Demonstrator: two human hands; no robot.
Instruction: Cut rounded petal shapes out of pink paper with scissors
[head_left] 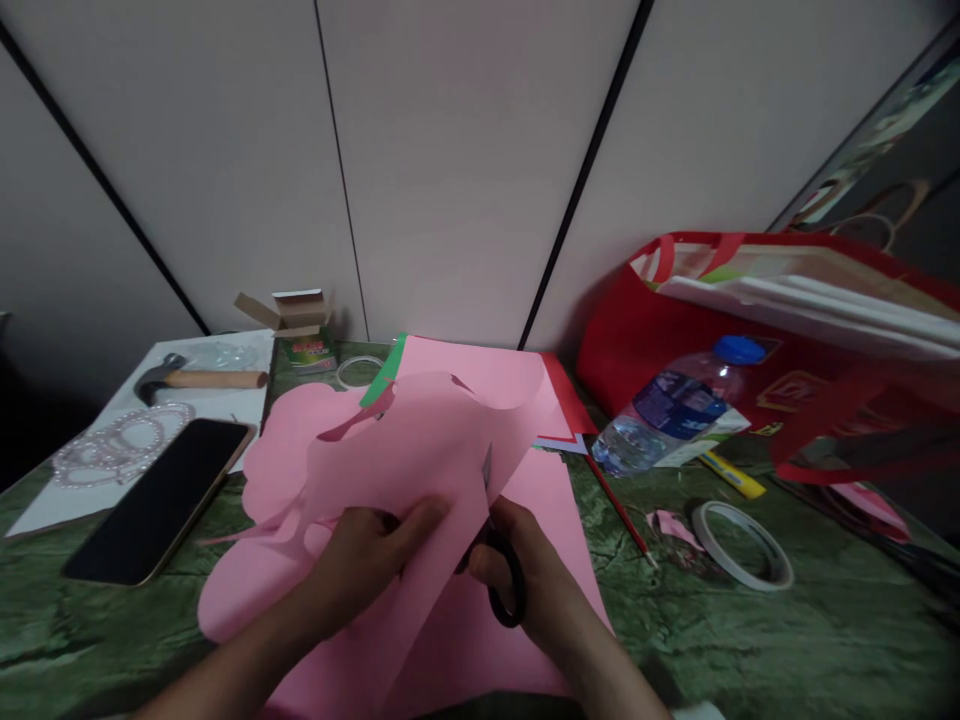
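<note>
Pink paper [409, 440] is left of the bottle [667, 415]; our left hand [367, 560] pinches it, our right hand [536, 570] grips the scissors [518, 580]. We should turn the sheet smoothly, cutting steadily.

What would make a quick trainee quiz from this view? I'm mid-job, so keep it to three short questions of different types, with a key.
1. What does each hand hold?
2. What colour is the cap on the plastic bottle? (A) red (B) blue (C) white
3. True or false: the hammer lies on the white sheet.

Key
1. The left hand holds pink paper; the right hand holds the scissors.
2. B, blue.
3. True.
</note>
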